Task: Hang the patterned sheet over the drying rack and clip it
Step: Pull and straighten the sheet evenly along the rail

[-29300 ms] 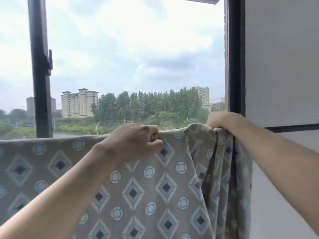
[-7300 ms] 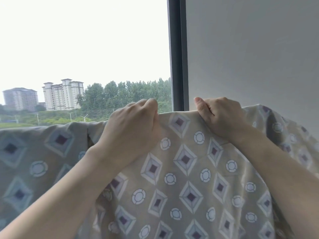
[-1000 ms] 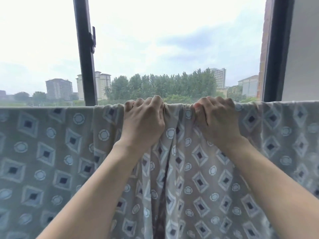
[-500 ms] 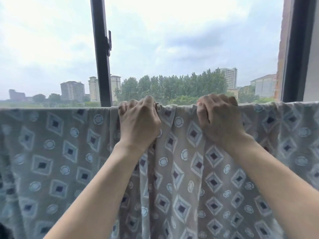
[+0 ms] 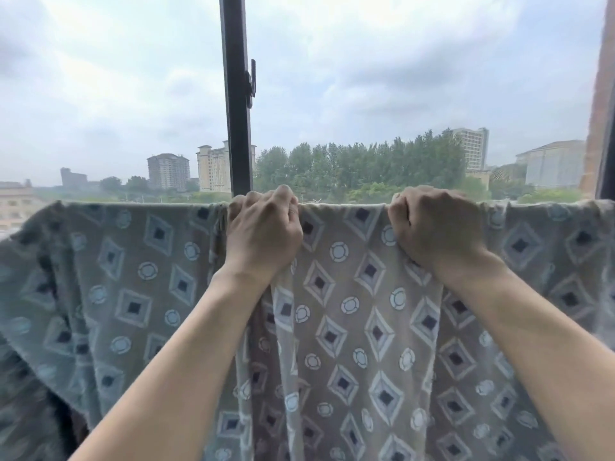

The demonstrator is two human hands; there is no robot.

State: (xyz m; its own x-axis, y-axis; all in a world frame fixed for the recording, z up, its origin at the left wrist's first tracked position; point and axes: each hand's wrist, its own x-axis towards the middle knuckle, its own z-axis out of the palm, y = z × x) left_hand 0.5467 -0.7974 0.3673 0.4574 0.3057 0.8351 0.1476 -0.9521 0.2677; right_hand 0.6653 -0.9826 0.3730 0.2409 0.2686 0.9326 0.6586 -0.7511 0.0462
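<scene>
Window behind, left hand (image 5: 264, 232) and right hand (image 5: 434, 227) clenched on patterned sheet (image 5: 349, 311) top edge

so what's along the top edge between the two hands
In the head view, only a taut stretch of the patterned sheet spans between the left hand and right hand; no clip shows there.

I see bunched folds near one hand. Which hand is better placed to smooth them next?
Probably the left hand: the sheet gathers into folds beside and below it, while the right hand grips flatter cloth.
</scene>
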